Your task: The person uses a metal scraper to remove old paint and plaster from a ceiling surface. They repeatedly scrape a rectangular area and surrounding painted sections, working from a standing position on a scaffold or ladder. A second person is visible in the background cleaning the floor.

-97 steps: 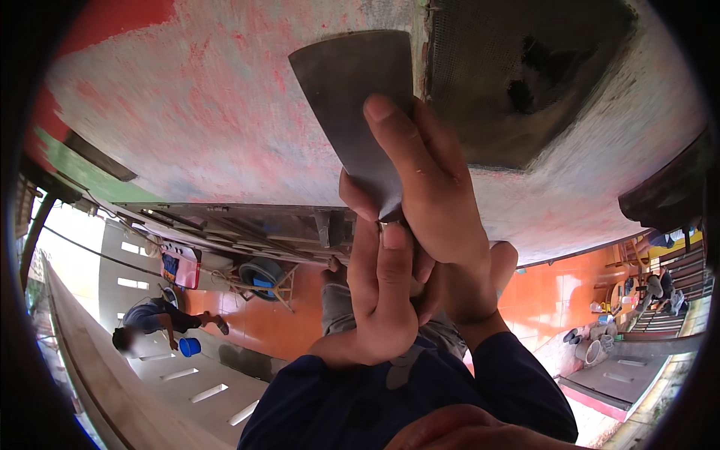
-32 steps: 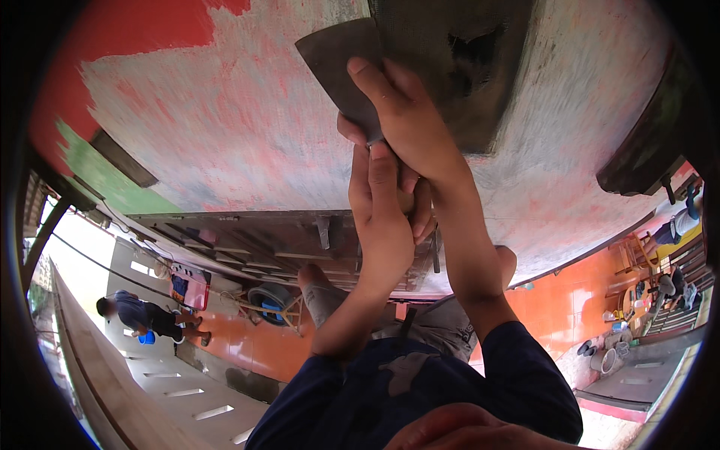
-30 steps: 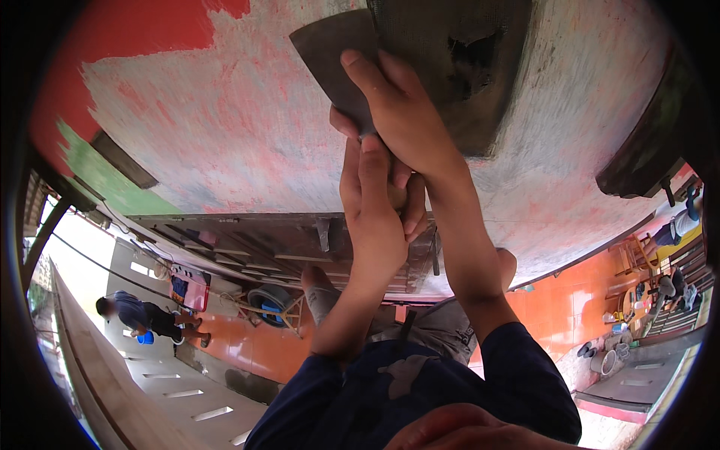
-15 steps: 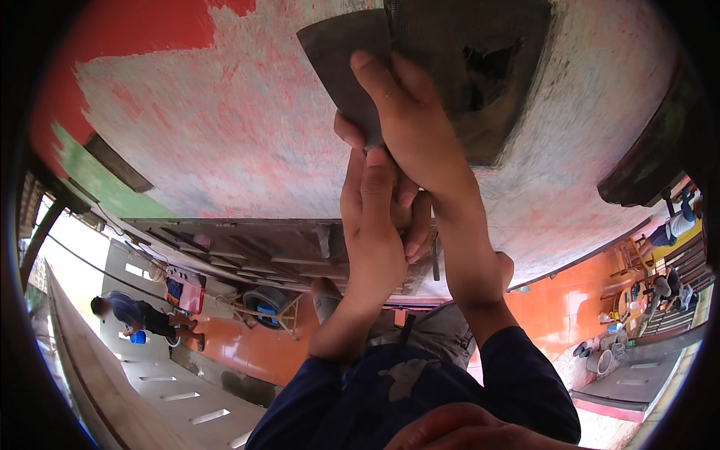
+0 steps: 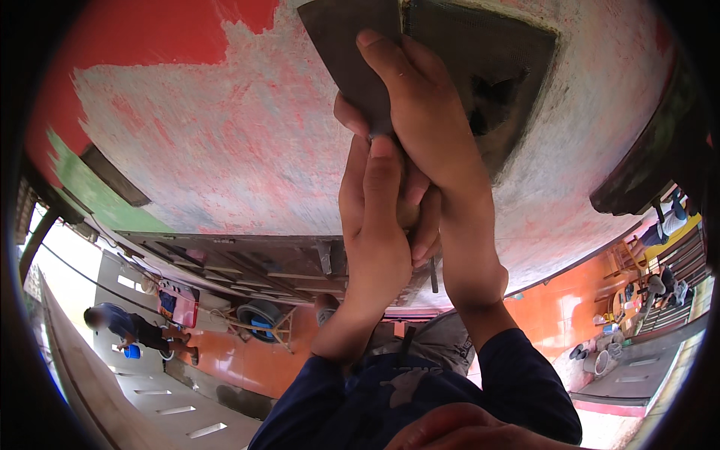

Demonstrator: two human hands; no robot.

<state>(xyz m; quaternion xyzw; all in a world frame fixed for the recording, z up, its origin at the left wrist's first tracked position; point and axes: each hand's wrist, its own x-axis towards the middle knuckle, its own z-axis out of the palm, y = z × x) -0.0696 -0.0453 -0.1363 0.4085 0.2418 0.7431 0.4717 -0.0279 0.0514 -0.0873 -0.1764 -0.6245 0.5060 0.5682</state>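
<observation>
Both my hands are on a broad scraper [image 5: 354, 56] with a dark, flared metal blade, held up against a wall [image 5: 195, 142] of worn white and pink paint. My right hand [image 5: 424, 97] is closed on the blade, its thumb lying on the flat face and fingertips showing at the left edge. Below it, my left hand [image 5: 379, 232] wraps round the handle, thumb pointing up toward the blade. The handle is mostly hidden by my fingers. Right of the blade is a dark mesh panel [image 5: 450, 37] with a torn hole.
Red paint [image 5: 172, 37] covers the wall's upper left, green paint [image 5: 105, 191] lies below. Beneath the wall section is a dark framed opening [image 5: 247, 259]. A dark fixture [image 5: 649, 165] juts out at right. Far below, a person [image 5: 135, 326] with a blue bucket stands on the orange tiled floor [image 5: 289, 360].
My hands and the scraper have moved a little higher on the wall, the blade's top now reaching the picture's upper edge. The grip looks the same. The view has shifted slightly upward.
</observation>
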